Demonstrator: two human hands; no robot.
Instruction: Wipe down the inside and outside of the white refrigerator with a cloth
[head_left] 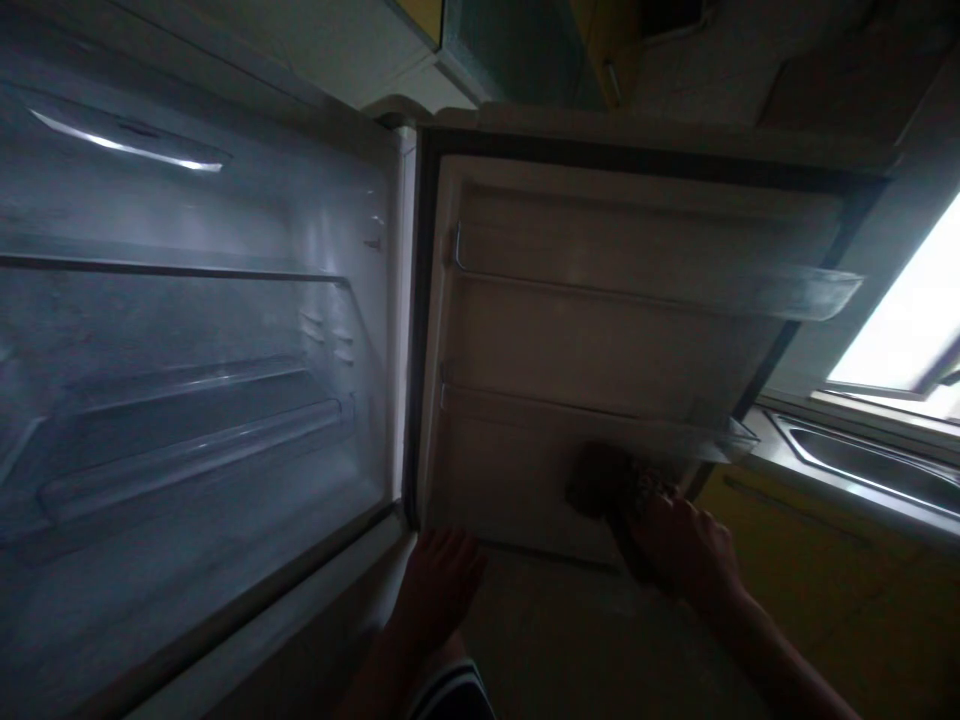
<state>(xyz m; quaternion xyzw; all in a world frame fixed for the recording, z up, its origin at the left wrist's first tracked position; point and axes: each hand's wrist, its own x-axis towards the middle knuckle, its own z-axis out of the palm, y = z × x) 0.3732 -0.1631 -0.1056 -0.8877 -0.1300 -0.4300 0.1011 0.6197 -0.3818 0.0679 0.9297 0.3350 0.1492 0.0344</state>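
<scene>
A fridge door (555, 340) stands wide open on the right, and its inner side faces me. My right hand (679, 540) is closed around a dark cloth-like thing (596, 480) at the lower part of this door, just below the lower door shelf (540, 405). Dim light and blur hide what exactly it is. Beside the hinge side, near the door's bottom corner, my left hand (446, 565) has its fingers loosely extended with nothing seen in them. Whether it touches the door I cannot tell.
To the left is the lit fridge interior (187, 460) with a glass shelf (172, 265) and a clear drawer (202, 450). An upper door shelf (637, 295) juts out. A sink (885, 465), yellow cabinets (810, 570) and a bright window (907, 310) lie at the right.
</scene>
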